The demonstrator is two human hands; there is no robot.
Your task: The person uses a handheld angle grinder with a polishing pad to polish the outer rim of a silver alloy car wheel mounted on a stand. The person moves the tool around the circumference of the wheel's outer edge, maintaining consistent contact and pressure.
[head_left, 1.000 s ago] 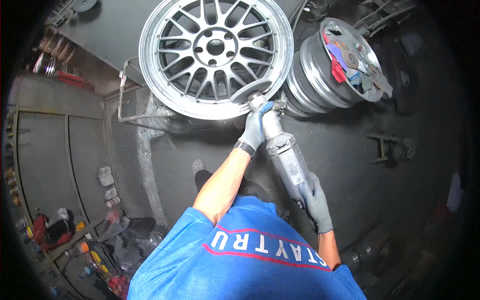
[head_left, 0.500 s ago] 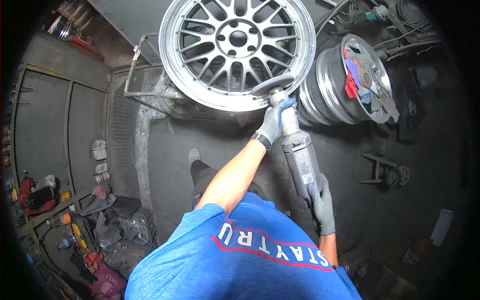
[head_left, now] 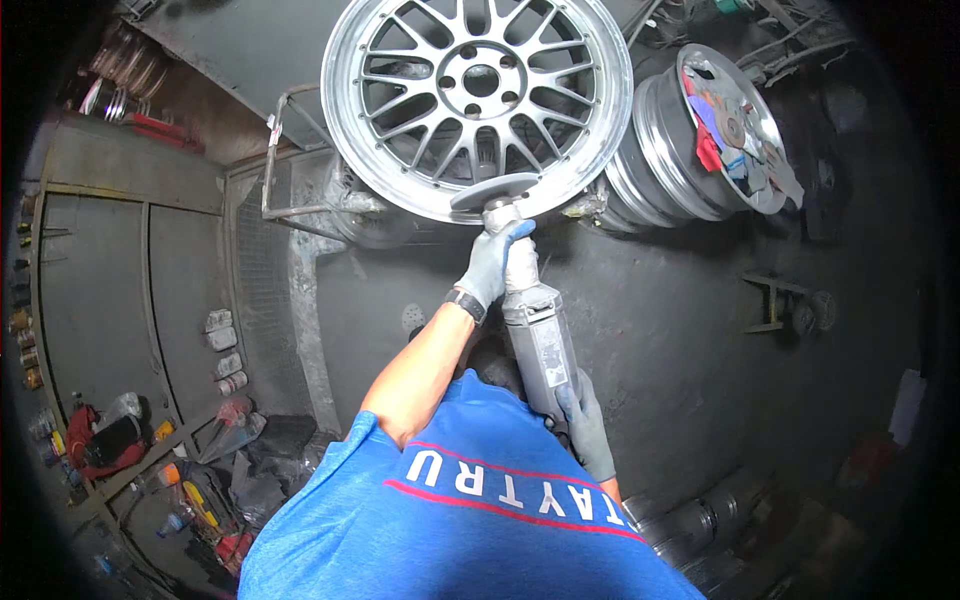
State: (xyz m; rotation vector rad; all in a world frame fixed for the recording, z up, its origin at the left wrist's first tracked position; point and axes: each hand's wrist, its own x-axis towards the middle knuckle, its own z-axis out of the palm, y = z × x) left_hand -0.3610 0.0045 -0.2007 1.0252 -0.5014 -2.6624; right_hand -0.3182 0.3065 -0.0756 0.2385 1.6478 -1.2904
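Brings the angle grinder point(head_left: 543, 345) further left than half a second ago, with its disc point(head_left: 482, 192) now almost straight below the hub of the silver wheel point(head_left: 482, 56) rather than toward its lower right. Stands over a dark grey, dusty floor point(head_left: 680, 330), with grey panelled doors point(head_left: 95, 290) and dark plastic bags point(head_left: 262, 490) to the left, a pipe frame point(head_left: 268, 190) near the wheel, and a second wheel point(head_left: 660, 150) to the right, bearing red, purple and blue scraps point(head_left: 735, 130) in its open face. Aims the disc end away from the blue shirt point(head_left: 470, 530) and slightly left, with the long axis running from near the chest to the lower rim. Wraps the gloved fingers of the left hand point(head_left: 490, 265) around the neck, just behind the disc; grasps the rear of the casing with the right hand point(head_left: 590, 430). Cannot tell contact from clearance between disc and rim. Shows a boxy grey casing with a pale label, a rough whitish neck, a thin matte disc, and bright smooth metal around duller forked spokes
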